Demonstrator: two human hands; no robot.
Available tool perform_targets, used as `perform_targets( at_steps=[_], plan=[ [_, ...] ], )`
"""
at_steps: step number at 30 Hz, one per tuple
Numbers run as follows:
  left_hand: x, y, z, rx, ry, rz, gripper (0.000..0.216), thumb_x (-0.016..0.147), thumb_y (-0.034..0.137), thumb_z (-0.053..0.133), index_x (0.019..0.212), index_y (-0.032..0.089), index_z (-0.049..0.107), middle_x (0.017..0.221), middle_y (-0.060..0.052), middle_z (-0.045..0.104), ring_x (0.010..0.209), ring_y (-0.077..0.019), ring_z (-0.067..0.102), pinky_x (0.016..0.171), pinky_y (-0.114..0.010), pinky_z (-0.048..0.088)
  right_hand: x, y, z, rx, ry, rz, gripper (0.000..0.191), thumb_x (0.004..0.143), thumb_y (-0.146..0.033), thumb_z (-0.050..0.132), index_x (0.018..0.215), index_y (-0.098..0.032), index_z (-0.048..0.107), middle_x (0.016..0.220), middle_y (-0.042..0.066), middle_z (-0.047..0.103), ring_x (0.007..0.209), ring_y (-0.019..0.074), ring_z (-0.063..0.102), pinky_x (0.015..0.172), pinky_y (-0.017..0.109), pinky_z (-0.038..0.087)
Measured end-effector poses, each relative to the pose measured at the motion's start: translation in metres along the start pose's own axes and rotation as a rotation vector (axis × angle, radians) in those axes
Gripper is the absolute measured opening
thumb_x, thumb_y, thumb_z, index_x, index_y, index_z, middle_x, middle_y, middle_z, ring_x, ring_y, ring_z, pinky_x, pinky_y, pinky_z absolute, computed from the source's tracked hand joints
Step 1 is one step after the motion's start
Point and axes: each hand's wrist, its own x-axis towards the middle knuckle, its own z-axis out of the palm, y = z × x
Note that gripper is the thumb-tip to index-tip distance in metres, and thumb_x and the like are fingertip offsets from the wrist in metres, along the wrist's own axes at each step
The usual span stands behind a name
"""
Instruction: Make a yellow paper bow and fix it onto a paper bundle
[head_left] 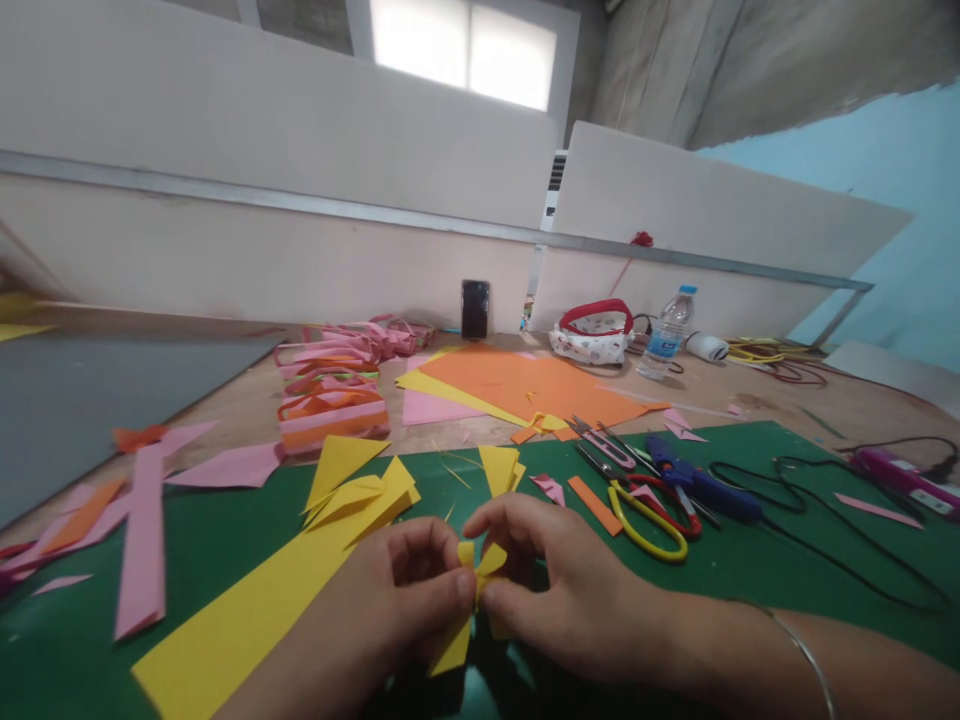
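Observation:
Between my two hands is a small yellow paper bow (pixel 452 652), its loops standing up and its tails hanging down. My left hand (pixel 416 590) pinches it from the left with thumb and fingers. From the right, my right hand (pixel 559 580) grips it with the thumb near its centre and the fingers curled over. Under my left forearm lies a long yellow paper strip (pixel 225 630). Folded yellow paper pieces (pixel 360 500) rest just beyond my left hand, and another yellow piece (pixel 501 470) sits beyond my right fingers.
On the green mat (pixel 750 650) lie yellow-handled scissors (pixel 652 545), a blue glue gun (pixel 705 485) with its black cord, and pink strips (pixel 142 550). Behind are orange sheets (pixel 517 385), paper bows in a pile (pixel 334 420), a phone (pixel 475 310), a pouch (pixel 592 340) and a bottle (pixel 667 335).

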Motion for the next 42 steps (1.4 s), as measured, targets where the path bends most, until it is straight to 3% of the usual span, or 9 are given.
perform_targets(
  at_steps=[13,20,24,30,42],
  plan=[
    [0.012,-0.017,-0.008,-0.107,-0.078,0.021,0.042,0.055,0.048,0.078,0.076,0.021,0.054,0.058,0.005,0.053,0.049,-0.0104,0.047,0.052,-0.025,0.035,-0.003,0.006,0.000,-0.106,0.022,-0.133,0.026,0.078,-0.012,0.054,0.103,-0.019,0.054,0.076,-0.003,0.057,0.066,0.0098,0.052,0.060,0.021,0.042],
    [0.005,-0.004,-0.005,0.009,-0.013,0.060,0.030,0.062,0.037,0.076,0.076,0.018,0.057,0.067,0.002,0.059,0.061,-0.0115,0.051,0.055,-0.022,0.035,-0.005,0.008,0.004,-0.122,0.080,-0.142,0.032,0.077,-0.010,0.052,0.107,-0.020,0.052,0.076,-0.002,0.059,0.063,0.0097,0.052,0.056,0.020,0.040],
    [-0.005,0.005,0.000,-0.019,-0.059,-0.010,0.034,0.069,0.041,0.070,0.092,0.017,0.061,0.079,-0.002,0.065,0.066,-0.0135,0.052,0.057,-0.024,0.037,-0.004,0.008,0.004,-0.047,0.063,-0.117,0.030,0.078,-0.009,0.051,0.106,-0.020,0.052,0.074,-0.003,0.057,0.061,0.0085,0.050,0.054,0.019,0.038],
    [-0.007,0.010,0.001,0.011,-0.007,-0.059,0.025,0.061,0.035,0.074,0.077,0.019,0.063,0.061,0.004,0.058,0.053,-0.0102,0.044,0.048,-0.022,0.032,-0.003,0.004,0.003,-0.034,0.054,-0.103,0.023,0.077,-0.010,0.052,0.099,-0.018,0.054,0.073,-0.003,0.056,0.061,0.0089,0.050,0.054,0.020,0.039],
    [-0.008,0.003,0.005,-0.014,0.052,-0.149,0.016,0.065,0.027,0.067,0.074,0.023,0.055,0.055,0.008,0.047,0.047,-0.0087,0.042,0.043,-0.020,0.032,-0.006,0.006,0.001,-0.219,0.104,-0.204,0.029,0.078,-0.011,0.052,0.106,-0.019,0.052,0.077,-0.001,0.059,0.066,0.0112,0.055,0.062,0.022,0.046]
  ],
)
